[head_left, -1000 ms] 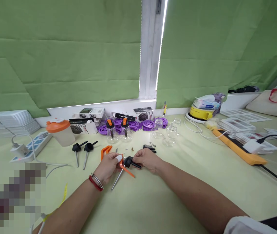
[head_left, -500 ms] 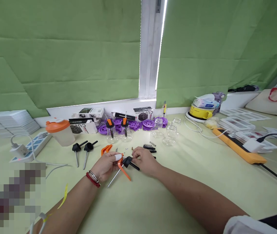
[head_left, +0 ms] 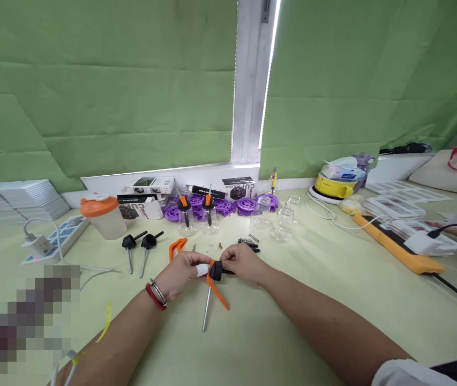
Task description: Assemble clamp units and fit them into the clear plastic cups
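Here the left hand (head_left: 180, 274) and right hand (head_left: 244, 262) meet over the pale green table (head_left: 276, 321), both pinched on one small assembly: a black knob (head_left: 217, 270) with a metal rod (head_left: 206, 310) hanging down toward the person and an orange lever (head_left: 217, 292) slanting beside it. The left hand grips at the orange piece, the right closes on the black knob's side. Just beyond the knob lie a spare orange lever (head_left: 175, 247) and two black-headed rods (head_left: 137, 247); farther back from it stand clear jars (head_left: 276, 225) and purple discs (head_left: 228, 205)
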`<state>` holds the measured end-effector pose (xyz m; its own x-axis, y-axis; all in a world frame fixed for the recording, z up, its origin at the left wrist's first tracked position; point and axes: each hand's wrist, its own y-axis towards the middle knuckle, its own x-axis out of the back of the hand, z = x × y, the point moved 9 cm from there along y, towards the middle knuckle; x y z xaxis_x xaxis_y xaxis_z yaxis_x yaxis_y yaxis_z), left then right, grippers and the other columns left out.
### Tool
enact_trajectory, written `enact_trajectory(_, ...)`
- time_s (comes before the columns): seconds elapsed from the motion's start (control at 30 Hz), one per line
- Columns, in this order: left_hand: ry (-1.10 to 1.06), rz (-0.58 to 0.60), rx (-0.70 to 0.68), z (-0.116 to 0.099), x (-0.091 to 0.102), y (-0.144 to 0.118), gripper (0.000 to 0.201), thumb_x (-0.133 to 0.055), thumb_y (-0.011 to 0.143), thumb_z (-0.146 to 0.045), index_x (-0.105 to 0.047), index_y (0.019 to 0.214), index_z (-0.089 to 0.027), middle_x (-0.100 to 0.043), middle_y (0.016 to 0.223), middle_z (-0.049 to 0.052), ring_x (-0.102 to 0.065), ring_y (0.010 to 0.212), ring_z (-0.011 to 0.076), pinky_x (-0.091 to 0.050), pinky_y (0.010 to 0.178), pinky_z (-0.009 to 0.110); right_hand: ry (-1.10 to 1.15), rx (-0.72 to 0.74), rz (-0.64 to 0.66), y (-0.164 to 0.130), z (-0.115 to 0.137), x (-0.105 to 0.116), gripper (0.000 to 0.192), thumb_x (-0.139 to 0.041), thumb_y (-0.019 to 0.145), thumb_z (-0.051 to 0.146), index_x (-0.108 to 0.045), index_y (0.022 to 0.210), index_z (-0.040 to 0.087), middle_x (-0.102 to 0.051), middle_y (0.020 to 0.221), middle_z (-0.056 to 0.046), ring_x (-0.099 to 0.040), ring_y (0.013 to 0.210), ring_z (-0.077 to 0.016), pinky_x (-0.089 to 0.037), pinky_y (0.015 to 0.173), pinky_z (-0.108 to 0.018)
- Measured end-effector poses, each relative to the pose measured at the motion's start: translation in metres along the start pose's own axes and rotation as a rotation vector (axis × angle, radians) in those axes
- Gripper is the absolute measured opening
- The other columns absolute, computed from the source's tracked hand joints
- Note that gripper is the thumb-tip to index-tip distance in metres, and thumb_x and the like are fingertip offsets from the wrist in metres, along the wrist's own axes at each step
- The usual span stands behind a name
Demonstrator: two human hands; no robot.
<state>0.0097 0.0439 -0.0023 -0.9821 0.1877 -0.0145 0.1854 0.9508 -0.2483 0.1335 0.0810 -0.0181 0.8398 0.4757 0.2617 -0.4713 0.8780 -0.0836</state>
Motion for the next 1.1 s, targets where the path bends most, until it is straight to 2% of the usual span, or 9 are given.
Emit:
enact_trajectory(0.17, 0.104, 0.018, -0.019, -0.002, 0.004, 0.0, 0.008, -0.072, 0.059, -0.017, -0.067, 0.065, -0.017, -0.066, 0.061, 0.002, -0.06, 0.056, 0.0163, -0.049, 0.069, 0.043, -0.019, 0.153, 0.194, -0.007, 0.012, -0.018, 0.052, -0.055, 0.069, 0.007, -0.056, 0.119, 0.021, -0.063, 0.105, -0.004, -0.055, 0.062, -0.008, -0.041, 0.055, -0.019)
enact_trajectory(0.3, 0.188, 0.002, -0.008, -0.001, 0.009, 0.002, 0.005, -0.069, 0.058, -0.017, -0.065, 0.06, -0.018, -0.065, 0.059, 0.002, -0.057, 0.05, 0.014, -0.048, 0.062, 0.036, -0.252, 0.252, 0.191, -0.01, 0.02, -0.022, 0.034, -0.048, 0.075, 0.008, -0.068, 0.099, 0.021, -0.067, 0.081, 0.0, -0.054, 0.063, -0.0102, -0.04, 0.058, -0.021)
enact_trajectory(0.4, 0.228, -0.012, 0.009, -0.003, 0.019, 0.002, 0.006, -0.068, 0.06, -0.018, -0.063, 0.058, -0.017, -0.064, 0.056, 0.002, -0.055, 0.048, 0.0138, -0.046, 0.055, 0.031, -0.279, 0.194, 0.159, -0.008, 0.014, -0.018, 0.026, -0.047, 0.078, 0.011, -0.068, 0.09, 0.019, -0.066, 0.076, -0.001, -0.057, 0.066, -0.0124, -0.041, 0.058, -0.022)
enact_trajectory(0.53, 0.176, -0.054, 0.013, -0.004, 0.032, 0.003, 0.009, -0.069, 0.059, -0.018, -0.059, 0.059, -0.017, -0.064, 0.056, 0.002, -0.056, 0.048, 0.0136, -0.045, 0.053, 0.029, -0.216, 0.203, 0.179, -0.012, 0.016, -0.021, 0.039, -0.053, 0.076, 0.012, -0.058, 0.114, 0.022, -0.065, 0.1, -0.004, -0.059, 0.077, -0.0137, -0.043, 0.063, -0.023)
enact_trajectory(0.63, 0.089, -0.043, 0.03, 0.001, 0.025, 0.003, 0.012, -0.069, 0.059, -0.018, -0.057, 0.059, -0.017, -0.066, 0.058, 0.002, -0.06, 0.052, 0.0154, -0.049, 0.058, 0.032, -0.189, 0.283, 0.173, -0.02, 0.029, -0.027, 0.057, -0.063, 0.073, 0.019, -0.048, 0.128, 0.026, -0.06, 0.117, -0.005, -0.057, 0.094, -0.0165, -0.044, 0.074, -0.025)
enact_trajectory(0.83, 0.146, 0.055, 0.029, -0.003, 0.011, -0.002, 0.013, -0.068, 0.06, -0.02, -0.056, 0.061, -0.017, -0.067, 0.063, 0.003, -0.064, 0.056, 0.0176, -0.05, 0.057, 0.033, -0.296, 0.233, 0.162, -0.02, 0.03, -0.031, 0.023, -0.062, 0.075, 0.033, -0.063, 0.095, 0.02, -0.064, 0.086, -0.002, -0.055, 0.073, -0.0142, -0.042, 0.062, -0.023)
enact_trajectory(0.97, 0.179, -0.098, -0.04, -0.015, 0.049, 0.001, 0.015, -0.067, 0.06, -0.022, -0.054, 0.063, -0.016, -0.066, 0.061, 0.004, -0.061, 0.053, 0.0158, -0.048, 0.053, 0.029, -0.331, 0.151, 0.106, -0.012, 0.017, -0.021, 0.025, -0.062, 0.075, 0.039, -0.064, 0.091, 0.02, -0.062, 0.08, -0.001, -0.051, 0.065, -0.0121, -0.039, 0.056, -0.022)
enact_trajectory(1.03, 0.291, -0.286, -0.138, -0.024, 0.075, 0.002, 0.012, -0.061, 0.066, -0.025, -0.054, 0.066, -0.016, -0.067, 0.065, 0.004, -0.059, 0.053, 0.014, -0.047, 0.054, 0.027, -0.334, 0.14, 0.11, -0.011, 0.014, -0.019, 0.029, -0.064, 0.074, 0.044, -0.065, 0.089, 0.02, -0.062, 0.08, -0.002, -0.052, 0.066, -0.0124, -0.039, 0.056, -0.022)
enact_trajectory(1.1, 0.627, -0.522, -0.182, -0.031, 0.092, -0.001, 0.009, -0.053, 0.073, -0.025, -0.058, 0.072, -0.017, -0.066, 0.065, 0.003, -0.058, 0.054, 0.0142, -0.043, 0.052, 0.026, -0.334, 0.141, 0.119, -0.012, 0.013, -0.02, 0.03, -0.064, 0.073, 0.046, -0.065, 0.089, 0.02, -0.063, 0.081, -0.002, -0.053, 0.067, -0.0127, -0.039, 0.056, -0.023)
